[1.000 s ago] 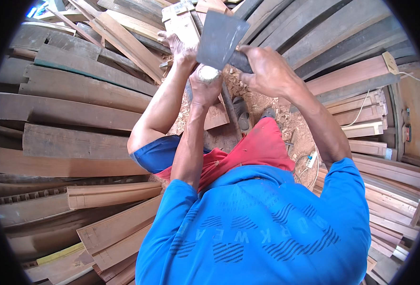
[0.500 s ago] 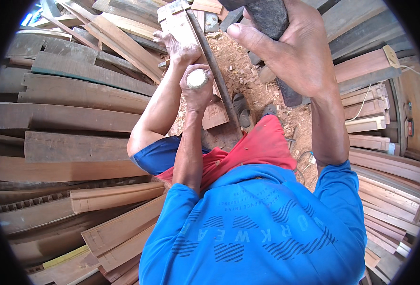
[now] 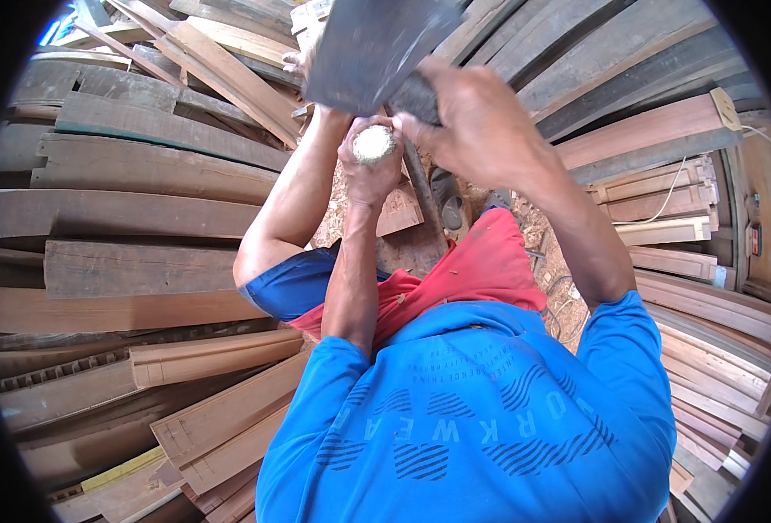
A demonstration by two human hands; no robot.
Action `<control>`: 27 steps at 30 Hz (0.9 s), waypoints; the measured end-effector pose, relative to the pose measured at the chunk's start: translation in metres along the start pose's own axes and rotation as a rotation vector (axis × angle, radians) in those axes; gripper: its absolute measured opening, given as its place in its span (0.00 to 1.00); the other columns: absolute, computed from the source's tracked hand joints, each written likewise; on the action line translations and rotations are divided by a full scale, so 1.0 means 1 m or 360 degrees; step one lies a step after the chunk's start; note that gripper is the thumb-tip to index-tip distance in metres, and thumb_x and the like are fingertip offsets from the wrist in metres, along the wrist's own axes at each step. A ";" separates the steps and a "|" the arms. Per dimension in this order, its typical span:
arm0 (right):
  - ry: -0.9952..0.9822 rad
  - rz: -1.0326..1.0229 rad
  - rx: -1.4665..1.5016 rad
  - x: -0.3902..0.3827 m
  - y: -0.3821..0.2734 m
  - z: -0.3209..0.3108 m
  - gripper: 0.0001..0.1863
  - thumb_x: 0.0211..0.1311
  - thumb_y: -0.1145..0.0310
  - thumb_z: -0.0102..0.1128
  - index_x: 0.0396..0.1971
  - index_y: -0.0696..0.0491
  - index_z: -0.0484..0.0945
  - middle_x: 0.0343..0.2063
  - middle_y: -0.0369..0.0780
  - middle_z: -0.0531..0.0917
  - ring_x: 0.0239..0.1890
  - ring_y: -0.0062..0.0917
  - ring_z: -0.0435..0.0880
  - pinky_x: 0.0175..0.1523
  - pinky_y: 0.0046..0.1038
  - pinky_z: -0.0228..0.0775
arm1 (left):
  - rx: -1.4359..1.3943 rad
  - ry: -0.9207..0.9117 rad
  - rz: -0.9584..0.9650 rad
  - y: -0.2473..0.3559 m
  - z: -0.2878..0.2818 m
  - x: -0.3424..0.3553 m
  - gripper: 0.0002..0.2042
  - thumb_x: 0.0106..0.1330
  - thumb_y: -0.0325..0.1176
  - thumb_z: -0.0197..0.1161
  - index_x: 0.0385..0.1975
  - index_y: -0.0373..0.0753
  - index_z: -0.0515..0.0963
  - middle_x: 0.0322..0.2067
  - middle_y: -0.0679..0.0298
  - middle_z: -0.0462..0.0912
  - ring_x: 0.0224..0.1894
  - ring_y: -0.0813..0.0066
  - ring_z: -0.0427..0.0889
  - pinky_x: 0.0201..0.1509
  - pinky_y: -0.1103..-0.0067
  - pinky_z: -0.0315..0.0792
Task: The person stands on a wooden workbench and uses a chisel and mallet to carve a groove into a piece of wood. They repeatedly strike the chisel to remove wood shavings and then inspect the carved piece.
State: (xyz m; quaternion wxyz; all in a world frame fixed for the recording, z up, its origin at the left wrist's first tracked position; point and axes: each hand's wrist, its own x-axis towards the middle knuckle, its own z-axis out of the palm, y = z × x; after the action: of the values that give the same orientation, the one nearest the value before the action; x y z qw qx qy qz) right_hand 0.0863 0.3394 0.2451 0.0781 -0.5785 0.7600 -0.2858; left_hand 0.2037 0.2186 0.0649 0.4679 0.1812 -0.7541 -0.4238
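My left hand (image 3: 370,170) is closed around an upright tool, most likely a chisel (image 3: 373,145), whose pale, frayed round handle end faces up. Its blade is hidden beneath the fist. My right hand (image 3: 472,122) grips the dark handle of a mallet, and the mallet's big dark head (image 3: 377,54), smeared by motion, hangs over and just beyond the chisel's end. Below the left hand lies a reddish wooden workpiece (image 3: 400,212), mostly covered by my hands and the mallet. My bare left leg (image 3: 294,187) stretches along the workpiece, the foot largely hidden behind the mallet head.
Dark planks (image 3: 159,166) are stacked all along the left. More boards (image 3: 638,61) lean at the far right, with panelled wooden pieces (image 3: 655,200) and a pale cable (image 3: 664,193) nearer. Wood shavings (image 3: 538,228) and a sandal (image 3: 445,196) are on the ground.
My right hand has swung the mallet left and inward, from raised at the upper right to over the chisel. The left hand keeps its grip, shifted slightly right.
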 end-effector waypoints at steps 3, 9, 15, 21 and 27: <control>-0.0224 0.0108 -0.0381 -0.002 0.020 0.026 0.23 0.59 0.65 0.71 0.52 0.60 0.80 0.30 0.55 0.87 0.36 0.49 0.89 0.46 0.45 0.81 | 0.0123 -0.0158 -0.0435 -0.018 0.006 -0.007 0.08 0.59 0.27 0.71 0.36 0.34 0.82 0.33 0.58 0.85 0.36 0.63 0.86 0.42 0.71 0.79; 0.0271 -0.0108 -0.0124 0.015 -0.006 -0.018 0.23 0.59 0.64 0.71 0.52 0.59 0.80 0.30 0.54 0.86 0.37 0.48 0.89 0.46 0.44 0.81 | -0.0122 -0.0044 -0.0185 -0.010 0.008 0.003 0.07 0.58 0.26 0.71 0.35 0.35 0.82 0.32 0.58 0.84 0.36 0.66 0.85 0.44 0.73 0.78; 0.0779 -0.0802 0.0663 0.027 -0.032 -0.066 0.17 0.60 0.76 0.62 0.50 0.65 0.79 0.37 0.47 0.88 0.40 0.28 0.88 0.50 0.30 0.79 | -0.0209 0.0020 -0.0377 -0.012 0.000 -0.010 0.07 0.57 0.22 0.70 0.34 0.35 0.82 0.33 0.61 0.83 0.36 0.71 0.84 0.44 0.75 0.78; 0.0521 -0.0371 0.0732 0.012 -0.031 -0.060 0.20 0.60 0.75 0.63 0.53 0.64 0.79 0.41 0.48 0.89 0.44 0.36 0.90 0.52 0.31 0.80 | -0.0162 0.0032 -0.0327 -0.011 -0.002 -0.013 0.08 0.58 0.22 0.70 0.37 0.34 0.82 0.33 0.60 0.83 0.36 0.70 0.84 0.44 0.76 0.78; -0.0041 0.0041 -0.0300 -0.005 0.006 0.008 0.22 0.57 0.65 0.74 0.50 0.56 0.79 0.27 0.51 0.85 0.33 0.49 0.88 0.44 0.44 0.80 | 0.0192 -0.0036 0.0104 -0.002 0.004 -0.003 0.09 0.58 0.25 0.71 0.38 0.36 0.82 0.33 0.58 0.85 0.36 0.64 0.86 0.44 0.72 0.78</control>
State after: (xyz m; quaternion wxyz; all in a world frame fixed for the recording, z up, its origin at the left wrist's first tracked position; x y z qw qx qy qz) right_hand 0.0867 0.3425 0.2341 0.0368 -0.5771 0.7898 -0.2047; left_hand 0.2020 0.2214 0.0607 0.4610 0.1795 -0.7891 -0.3641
